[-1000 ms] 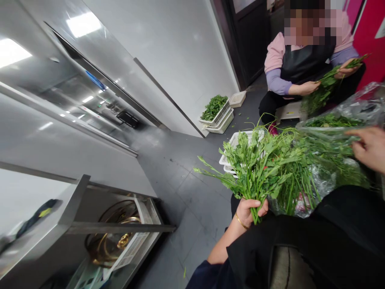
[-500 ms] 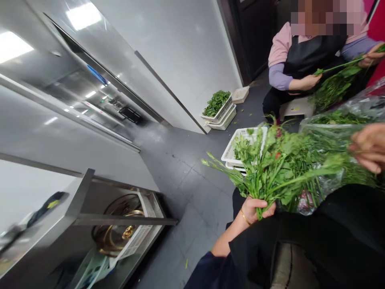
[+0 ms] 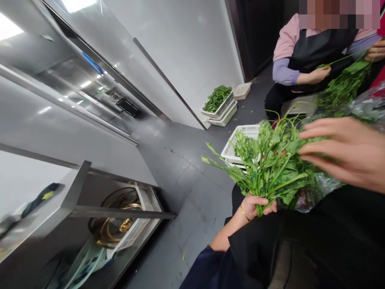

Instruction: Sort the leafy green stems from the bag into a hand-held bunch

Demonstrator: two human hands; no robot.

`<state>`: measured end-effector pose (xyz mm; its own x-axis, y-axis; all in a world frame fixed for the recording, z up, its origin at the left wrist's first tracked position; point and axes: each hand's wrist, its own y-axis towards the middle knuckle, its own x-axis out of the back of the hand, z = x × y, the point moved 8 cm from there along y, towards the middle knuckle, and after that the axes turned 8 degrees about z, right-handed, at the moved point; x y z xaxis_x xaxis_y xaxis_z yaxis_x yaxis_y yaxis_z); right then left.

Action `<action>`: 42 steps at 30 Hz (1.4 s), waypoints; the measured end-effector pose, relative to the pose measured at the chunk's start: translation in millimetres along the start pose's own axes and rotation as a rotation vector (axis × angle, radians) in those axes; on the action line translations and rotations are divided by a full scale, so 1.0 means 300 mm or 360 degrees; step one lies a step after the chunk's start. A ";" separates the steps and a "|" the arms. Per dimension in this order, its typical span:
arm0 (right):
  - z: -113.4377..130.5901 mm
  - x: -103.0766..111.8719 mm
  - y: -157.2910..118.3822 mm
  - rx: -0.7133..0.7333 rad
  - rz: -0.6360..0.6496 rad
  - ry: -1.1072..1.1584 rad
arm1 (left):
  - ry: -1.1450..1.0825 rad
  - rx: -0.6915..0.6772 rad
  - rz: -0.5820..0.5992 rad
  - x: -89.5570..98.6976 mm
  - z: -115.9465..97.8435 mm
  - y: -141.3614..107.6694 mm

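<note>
My left hand (image 3: 255, 205), with a thin gold bangle at the wrist, is closed round the cut stems of a bunch of leafy green shoots (image 3: 267, 168). The leaves and curly tendrils fan upward and outward from it. On the right, my right hand (image 3: 339, 150) reaches across beside the leafy tops, its fingers stretched out and somewhat blurred. Whether its fingertips touch the leaves I cannot tell. Just behind the bunch stands a white perforated basket (image 3: 229, 149) with more greens in it. Clear plastic (image 3: 329, 182) shows below my right hand.
A co-worker (image 3: 321, 52) sits opposite, holding a stem in both hands. By the wall are stacked white baskets (image 3: 224, 114) of greens and a shallow white tray (image 3: 242, 91). A metal rack (image 3: 120, 211) with glass lids (image 3: 117, 224) stands at left on the grey tiled floor (image 3: 183, 192).
My right hand has moved left from the picture's edge to the bunch, and the long stem near it no longer stretches rightward. My left hand keeps its hold.
</note>
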<state>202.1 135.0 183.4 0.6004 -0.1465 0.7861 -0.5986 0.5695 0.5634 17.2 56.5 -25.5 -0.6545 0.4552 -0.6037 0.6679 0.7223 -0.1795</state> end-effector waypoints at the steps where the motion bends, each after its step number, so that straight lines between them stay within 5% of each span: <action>1: 0.062 -0.034 0.042 0.0181 0.0082 -0.0169 | 0.0008 0.0017 -0.0016 0.005 0.005 0.000; 5: 0.101 -0.128 0.113 0.0360 0.0216 -0.0590 | -0.0001 0.0043 0.0024 0.006 0.021 -0.002; 10: 0.113 -0.118 0.103 0.0416 0.0122 -0.0789 | -0.0020 0.0059 0.0019 -0.001 0.017 -0.014; 16: 0.147 -0.085 0.097 0.0609 0.0007 -0.0616 | -0.0168 0.0004 -0.0002 0.013 0.011 -0.026; 25: 0.110 -0.157 0.103 0.0539 0.0088 -0.0762 | -0.0166 0.0020 0.0066 0.036 0.039 -0.041; 38: 0.115 -0.140 0.082 0.0581 0.0044 -0.0640 | -0.0226 0.0131 0.0131 0.055 0.072 -0.046; 42: 0.105 -0.118 0.058 0.0626 0.0061 -0.0494 | -0.0205 -0.0006 0.0063 0.053 0.036 -0.045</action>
<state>153.8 124.7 173.4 0.4237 -0.3990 0.8132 -0.8077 0.2398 0.5386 1.7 48.5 -41.0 -0.5766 0.4132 -0.7049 0.6910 0.7069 -0.1508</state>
